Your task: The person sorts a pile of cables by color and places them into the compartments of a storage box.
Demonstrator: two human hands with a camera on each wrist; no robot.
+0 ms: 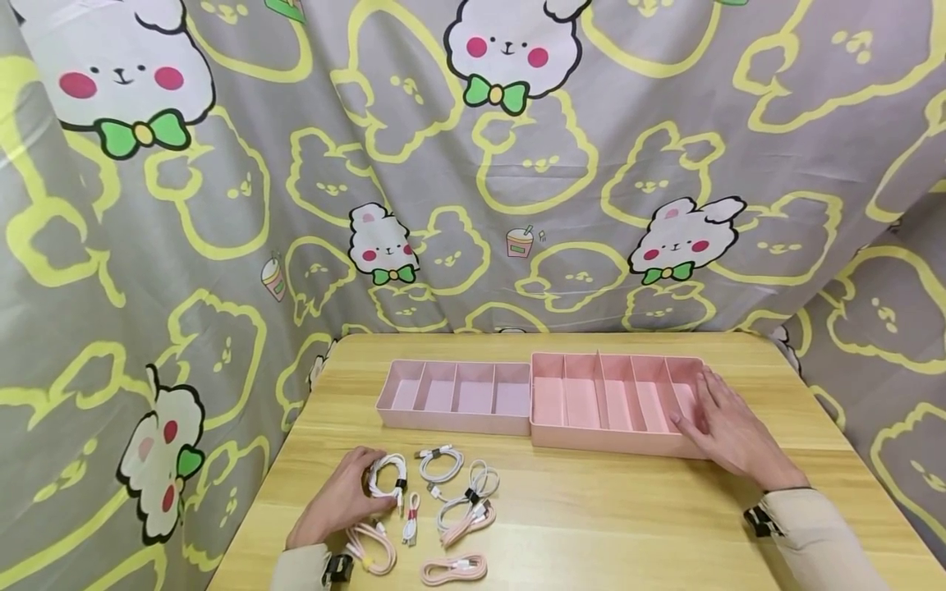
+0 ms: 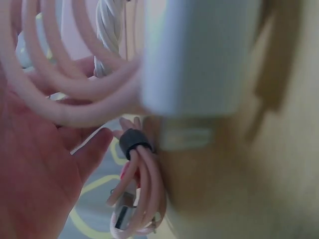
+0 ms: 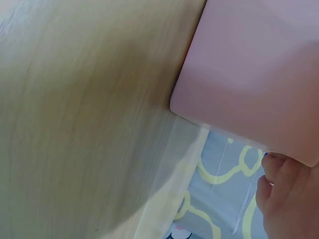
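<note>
In the head view my left hand [image 1: 343, 497] curls its thumb and fingers round a coiled white cable [image 1: 399, 464] with a black tie, on the left of the table. The left wrist view has a blurred pink cable [image 2: 75, 112] and its white plug [image 2: 194, 59] close to the lens, hiding part of the hand. My right hand [image 1: 735, 427] grips the right end of a pink divided box [image 1: 613, 441], thumb over the compartment side and fingers at the end wall. In the right wrist view, bent fingers [image 3: 281, 174] lie against the box's outside.
A lilac divided box [image 1: 458, 421] adjoins the pink box's left end. Around the left hand lie a pink cable with a yellow tie [image 1: 377, 558], a short white cable with a red tie [image 1: 411, 519], white coils [image 1: 442, 476] and a pink coil [image 1: 453, 569]. Patterned curtain [image 1: 517, 287] hangs behind.
</note>
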